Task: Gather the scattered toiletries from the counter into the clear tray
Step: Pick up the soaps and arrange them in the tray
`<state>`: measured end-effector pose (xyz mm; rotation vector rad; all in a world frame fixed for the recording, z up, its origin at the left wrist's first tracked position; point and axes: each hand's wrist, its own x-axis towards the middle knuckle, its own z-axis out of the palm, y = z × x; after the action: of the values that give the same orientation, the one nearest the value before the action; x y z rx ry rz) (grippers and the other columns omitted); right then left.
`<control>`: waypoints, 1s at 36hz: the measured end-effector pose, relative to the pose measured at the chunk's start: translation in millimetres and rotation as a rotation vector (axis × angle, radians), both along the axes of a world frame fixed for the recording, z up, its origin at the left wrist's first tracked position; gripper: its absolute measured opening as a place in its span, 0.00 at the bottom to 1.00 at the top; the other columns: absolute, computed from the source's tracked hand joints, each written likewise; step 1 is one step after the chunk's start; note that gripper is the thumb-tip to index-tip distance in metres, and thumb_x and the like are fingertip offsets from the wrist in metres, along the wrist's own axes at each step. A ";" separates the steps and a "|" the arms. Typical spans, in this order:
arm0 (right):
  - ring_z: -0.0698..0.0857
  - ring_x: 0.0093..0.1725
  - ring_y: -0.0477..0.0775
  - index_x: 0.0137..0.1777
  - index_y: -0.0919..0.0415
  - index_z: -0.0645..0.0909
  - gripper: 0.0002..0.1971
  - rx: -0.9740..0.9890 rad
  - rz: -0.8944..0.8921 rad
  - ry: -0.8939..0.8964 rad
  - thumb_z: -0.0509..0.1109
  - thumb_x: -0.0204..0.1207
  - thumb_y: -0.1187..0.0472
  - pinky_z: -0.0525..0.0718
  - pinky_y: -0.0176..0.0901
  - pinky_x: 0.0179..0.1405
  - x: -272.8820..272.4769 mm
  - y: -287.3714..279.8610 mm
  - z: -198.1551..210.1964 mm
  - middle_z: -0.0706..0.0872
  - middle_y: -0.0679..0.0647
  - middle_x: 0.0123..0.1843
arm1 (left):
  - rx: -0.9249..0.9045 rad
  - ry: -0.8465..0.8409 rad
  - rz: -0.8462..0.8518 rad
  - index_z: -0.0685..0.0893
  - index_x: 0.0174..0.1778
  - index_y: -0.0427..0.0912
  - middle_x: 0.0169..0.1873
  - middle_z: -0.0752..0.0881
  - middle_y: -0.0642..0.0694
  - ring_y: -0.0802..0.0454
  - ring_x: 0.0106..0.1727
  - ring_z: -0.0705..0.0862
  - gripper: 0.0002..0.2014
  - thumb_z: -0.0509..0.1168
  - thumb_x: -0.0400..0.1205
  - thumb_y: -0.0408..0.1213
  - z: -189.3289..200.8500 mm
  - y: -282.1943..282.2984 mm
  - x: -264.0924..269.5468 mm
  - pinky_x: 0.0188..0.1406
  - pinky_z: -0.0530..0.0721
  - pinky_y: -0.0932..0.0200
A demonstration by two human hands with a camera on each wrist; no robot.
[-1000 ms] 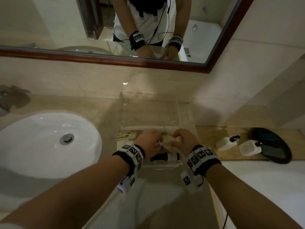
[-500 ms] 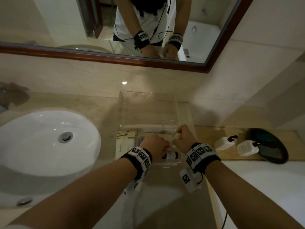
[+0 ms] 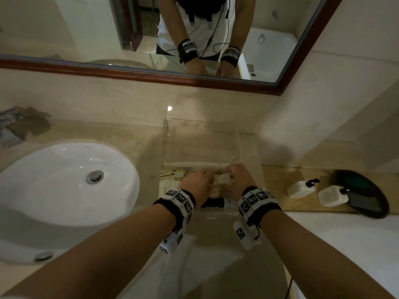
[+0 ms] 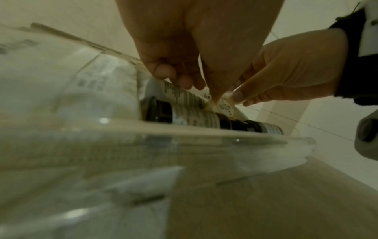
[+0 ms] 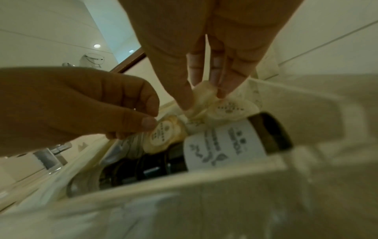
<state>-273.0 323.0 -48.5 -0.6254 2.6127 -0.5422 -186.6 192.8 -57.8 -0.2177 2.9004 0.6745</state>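
Your bench (image 3: 121, 134) is close to done: around the clear tray (image 3: 200, 126) no loose toiletries show on the stone, so the gathering looks nearly finished, with only the settling of the last small pieces left. The two white pump bottles (image 3: 300, 188) sit well apart to the right on a wooden strip beside a dark round dish; whether you count them as scattered I cannot tell.

Inside the tray, largest first: a stack of flat cream boxes (image 3: 170, 180) on the left, number unclear; one long white stick along the back; two dark bottles (image 5: 235, 145) with white labels lying on their sides at the front; two small round wrapped soaps (image 5: 161, 134).

Your left hand (image 3: 198, 184) has its fingers (image 5: 147, 124) curled, thumb and forefinger pinching one soap. Your right hand (image 3: 235, 178) pinches the crinkled wrapper of the other soap (image 5: 231, 108), fingertips nearly closed on it. Both soaps are inside the tray, just above the bottles.
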 end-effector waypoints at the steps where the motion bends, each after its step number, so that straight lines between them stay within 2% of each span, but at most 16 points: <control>1: 0.79 0.57 0.56 0.63 0.61 0.77 0.20 -0.003 -0.005 0.007 0.73 0.70 0.61 0.77 0.41 0.55 1.1 -1.0 -1.4 0.74 0.57 0.62 | 0.009 -0.003 -0.011 0.78 0.59 0.44 0.58 0.80 0.44 0.43 0.53 0.81 0.11 0.57 0.83 0.39 -0.2 0.1 1.1 0.44 0.75 0.55; 4: 0.74 0.48 0.54 0.52 0.60 0.75 0.13 -0.004 -0.033 0.034 0.73 0.71 0.58 0.74 0.41 0.48 1.5 -1.4 -4.6 0.72 0.56 0.55 | 0.025 -0.045 -0.013 0.78 0.64 0.47 0.58 0.83 0.44 0.42 0.55 0.83 0.14 0.58 0.83 0.41 0.2 -0.8 3.6 0.50 0.82 0.53; 6: 0.75 0.48 0.56 0.45 0.58 0.72 0.13 0.021 -0.027 0.043 0.74 0.71 0.56 0.76 0.44 0.49 0.9 -0.8 -6.1 0.71 0.55 0.52 | 0.020 -0.071 0.000 0.78 0.63 0.48 0.56 0.86 0.43 0.41 0.54 0.84 0.14 0.58 0.83 0.41 1.2 -1.5 4.4 0.51 0.84 0.51; 8: 0.78 0.52 0.59 0.43 0.57 0.73 0.14 0.043 -0.014 0.055 0.75 0.70 0.53 0.78 0.46 0.54 -0.8 -0.7 -7.8 0.73 0.56 0.54 | 0.009 -0.078 0.013 0.79 0.62 0.48 0.53 0.87 0.44 0.42 0.52 0.85 0.13 0.59 0.83 0.41 2.8 -0.9 4.6 0.48 0.84 0.51; 13: 0.80 0.56 0.57 0.52 0.61 0.82 0.13 0.047 -0.012 0.012 0.73 0.73 0.53 0.79 0.45 0.56 -3.7 -2.5 -11.1 0.80 0.56 0.57 | 0.001 -0.100 0.056 0.81 0.56 0.49 0.47 0.87 0.45 0.43 0.47 0.85 0.09 0.59 0.83 0.42 2.8 -0.2 3.7 0.40 0.81 0.55; 16: 0.82 0.53 0.57 0.52 0.58 0.83 0.09 0.011 -0.039 -0.004 0.69 0.74 0.57 0.82 0.45 0.53 -2.6 -0.8 -9.9 0.84 0.56 0.56 | 0.010 -0.111 0.069 0.81 0.55 0.50 0.46 0.87 0.45 0.43 0.46 0.85 0.09 0.59 0.83 0.44 2.0 -0.4 3.1 0.42 0.84 0.53; 19: 0.80 0.51 0.55 0.48 0.55 0.80 0.04 0.005 -0.040 0.002 0.68 0.73 0.59 0.78 0.42 0.48 -1.3 5.8 -7.6 0.82 0.53 0.54 | 0.003 -0.105 0.068 0.80 0.55 0.49 0.46 0.87 0.45 0.43 0.46 0.85 0.10 0.58 0.83 0.45 2.3 0.1 2.8 0.42 0.84 0.53; 23: 0.77 0.59 0.57 0.56 0.59 0.79 0.11 -0.016 0.051 0.093 0.69 0.73 0.63 0.75 0.44 0.60 -0.6 21.1 -9.5 0.76 0.55 0.59 | 0.012 -0.097 0.078 0.80 0.51 0.47 0.42 0.86 0.45 0.43 0.43 0.84 0.10 0.57 0.83 0.47 2.8 -0.1 2.6 0.40 0.84 0.53; 27: 0.76 0.57 0.55 0.53 0.59 0.78 0.10 -0.067 0.078 0.180 0.71 0.72 0.64 0.77 0.47 0.61 -3.4 21.9 -2.3 0.74 0.55 0.57 | 0.004 -0.094 0.102 0.79 0.48 0.47 0.38 0.83 0.46 0.46 0.38 0.81 0.09 0.57 0.83 0.47 2.2 -2.1 2.9 0.34 0.77 0.56; 31: 0.79 0.51 0.54 0.49 0.59 0.79 0.05 -0.013 0.145 0.078 0.68 0.74 0.62 0.77 0.41 0.51 -4.6 10.5 10.2 0.78 0.53 0.52 | -0.024 -0.119 0.109 0.81 0.49 0.46 0.40 0.84 0.45 0.46 0.39 0.80 0.11 0.57 0.84 0.47 2.5 -1.8 1.6 0.35 0.76 0.56; 33: 0.82 0.50 0.54 0.50 0.60 0.82 0.07 0.086 0.236 -0.007 0.68 0.75 0.59 0.81 0.44 0.53 2.4 6.8 16.0 0.84 0.54 0.51 | -0.030 -0.127 0.113 0.82 0.50 0.46 0.42 0.85 0.45 0.46 0.41 0.81 0.11 0.57 0.84 0.47 3.2 -2.7 1.4 0.36 0.77 0.55; 36: 0.84 0.54 0.58 0.53 0.62 0.84 0.14 0.241 0.407 -0.088 0.69 0.76 0.52 0.81 0.47 0.55 18.1 8.0 16.3 0.86 0.57 0.53 | 0.011 -0.116 0.081 0.81 0.50 0.45 0.43 0.86 0.44 0.46 0.41 0.81 0.10 0.58 0.84 0.46 4.3 -6.6 4.3 0.38 0.79 0.54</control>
<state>-254.9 331.0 -32.2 -0.9909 2.3270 -0.1226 -182.2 186.2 -53.5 -0.3625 2.7901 0.6665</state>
